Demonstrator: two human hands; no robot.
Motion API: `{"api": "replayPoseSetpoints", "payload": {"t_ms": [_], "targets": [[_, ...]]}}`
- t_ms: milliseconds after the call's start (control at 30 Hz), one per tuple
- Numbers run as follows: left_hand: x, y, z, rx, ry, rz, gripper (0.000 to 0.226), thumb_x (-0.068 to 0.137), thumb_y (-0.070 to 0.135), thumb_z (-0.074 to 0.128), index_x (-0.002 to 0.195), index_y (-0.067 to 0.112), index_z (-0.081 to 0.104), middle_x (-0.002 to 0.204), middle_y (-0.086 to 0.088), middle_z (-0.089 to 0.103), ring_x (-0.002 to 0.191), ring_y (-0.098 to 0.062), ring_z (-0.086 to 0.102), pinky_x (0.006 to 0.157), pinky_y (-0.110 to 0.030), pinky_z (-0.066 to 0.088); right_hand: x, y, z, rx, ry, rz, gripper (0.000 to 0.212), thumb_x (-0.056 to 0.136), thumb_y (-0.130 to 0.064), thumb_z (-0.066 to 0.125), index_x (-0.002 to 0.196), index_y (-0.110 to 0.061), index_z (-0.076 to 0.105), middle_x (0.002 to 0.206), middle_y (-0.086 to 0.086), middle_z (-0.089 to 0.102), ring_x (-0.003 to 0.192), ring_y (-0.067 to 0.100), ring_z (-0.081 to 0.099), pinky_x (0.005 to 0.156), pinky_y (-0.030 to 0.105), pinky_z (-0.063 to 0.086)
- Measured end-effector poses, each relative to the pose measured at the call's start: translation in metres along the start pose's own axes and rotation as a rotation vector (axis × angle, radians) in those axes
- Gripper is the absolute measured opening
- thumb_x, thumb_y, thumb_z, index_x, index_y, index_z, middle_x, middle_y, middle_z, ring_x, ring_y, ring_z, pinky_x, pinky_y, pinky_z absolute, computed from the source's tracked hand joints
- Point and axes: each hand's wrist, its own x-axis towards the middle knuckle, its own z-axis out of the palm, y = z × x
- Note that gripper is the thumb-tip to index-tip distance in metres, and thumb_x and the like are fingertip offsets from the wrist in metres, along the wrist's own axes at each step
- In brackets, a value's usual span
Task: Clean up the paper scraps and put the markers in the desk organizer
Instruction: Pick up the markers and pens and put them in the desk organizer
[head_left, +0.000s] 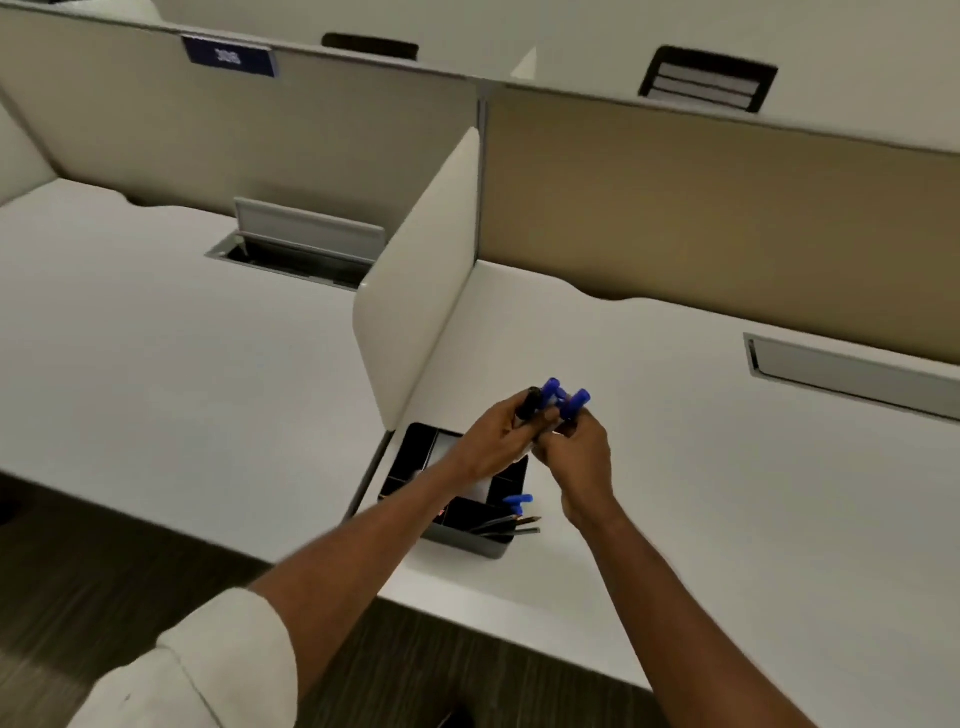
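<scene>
Both hands meet above the far end of a black and grey desk organizer (467, 540) that stands on the white desk beside a partition. My left hand (496, 439) is shut on a black-capped marker (529, 405) and a blue-capped marker (550, 389). My right hand (576, 449) grips another blue-capped marker (576, 402), upright. Inside the organizer lean a blue-capped marker (518, 501) and several dark pencils (511, 525). Something white, a paper or card (447, 447), lies in a middle compartment, partly hidden by my left arm. No loose paper scraps show on the desk.
A white side partition (415, 291) rises just left of the organizer. Open cable hatch (296, 249) on the left desk, closed grey hatch (852, 374) at right. Beige back panels (701, 208) run behind. The desk's front edge (519, 618) drops to dark floor.
</scene>
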Motion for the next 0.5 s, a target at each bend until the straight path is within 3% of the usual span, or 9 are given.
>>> {"api": "replayPoseSetpoints", "payload": {"t_ms": [67,200,367,433,500], "targets": [[0.014,-0.019,-0.003,-0.018,-0.040,-0.020,0.028,0.103,0.035,0.054,0.122,0.019,0.065,0.102,-0.007,0.072,0.096,-0.016,0.068,0.088,-0.030,0.051,0.015,0.010,0.011,-0.017,0.038,0.011,0.029,0.086,-0.011,0.065,0.111,-0.027,0.066,0.090,-0.003,0.074,0.084,0.015,0.072,0.082,0.043,0.062],[0.027,-0.039,-0.007,-0.090,-0.076,-0.080,0.034,0.103,0.039,0.050,0.129,0.021,0.063,0.105,0.005,0.075,0.102,-0.007,0.069,0.089,-0.021,0.051,0.031,0.023,0.018,-0.115,0.041,0.022,0.042,0.090,-0.008,0.065,0.126,-0.027,0.060,0.105,-0.006,0.071,0.093,0.012,0.070,0.085,0.033,0.059],[0.029,-0.075,0.006,-0.139,-0.064,-0.121,0.042,0.099,0.052,0.049,0.116,0.018,0.067,0.093,-0.003,0.073,0.088,-0.016,0.068,0.084,-0.033,0.053,0.035,0.045,0.016,-0.200,0.022,0.044,0.043,0.090,-0.007,0.065,0.126,-0.029,0.061,0.105,-0.007,0.071,0.089,0.007,0.069,0.067,0.010,0.048],[0.032,-0.080,0.012,-0.168,-0.041,-0.121,0.055,0.094,0.063,0.051,0.116,0.014,0.066,0.096,-0.013,0.073,0.087,-0.022,0.069,0.084,-0.039,0.054,0.037,0.050,0.014,-0.213,0.019,0.045,0.042,0.090,-0.008,0.067,0.125,-0.030,0.061,0.104,-0.009,0.070,0.087,0.004,0.069,0.064,0.008,0.047],[0.037,-0.077,0.017,-0.260,-0.024,-0.125,0.053,0.096,0.056,0.052,0.126,0.014,0.063,0.108,-0.011,0.074,0.103,-0.018,0.071,0.093,-0.035,0.055,0.040,0.052,0.013,-0.222,0.027,0.050,0.039,0.089,-0.009,0.069,0.122,-0.027,0.061,0.104,-0.010,0.070,0.088,0.006,0.069,0.070,0.011,0.049]]}}
